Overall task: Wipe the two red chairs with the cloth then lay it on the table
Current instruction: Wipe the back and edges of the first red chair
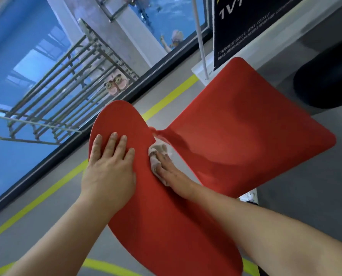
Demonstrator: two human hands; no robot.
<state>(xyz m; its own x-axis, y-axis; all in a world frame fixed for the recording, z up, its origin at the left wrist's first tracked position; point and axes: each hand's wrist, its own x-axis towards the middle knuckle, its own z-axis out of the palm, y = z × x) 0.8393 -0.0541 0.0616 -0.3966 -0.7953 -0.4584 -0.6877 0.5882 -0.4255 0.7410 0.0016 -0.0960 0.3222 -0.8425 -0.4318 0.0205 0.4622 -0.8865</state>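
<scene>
A red chair fills the middle of the head view: its backrest [166,226] runs from the centre down to the bottom, and its seat [255,132] spreads to the right. My left hand [110,168] lies flat on the top of the backrest, fingers straight. My right hand [172,176] presses a crumpled whitish cloth [156,154] against the backrest's right edge, near the narrow joint between backrest and seat. The cloth is partly under my fingers. Only one red chair is in view, and no table shows.
A glass wall with a dark frame [66,148] runs diagonally on the left, with a pool and metal railings behind it. Yellow lines [166,102] mark the grey floor. A banner stand [204,56] and a dark round object [325,80] sit beyond the seat.
</scene>
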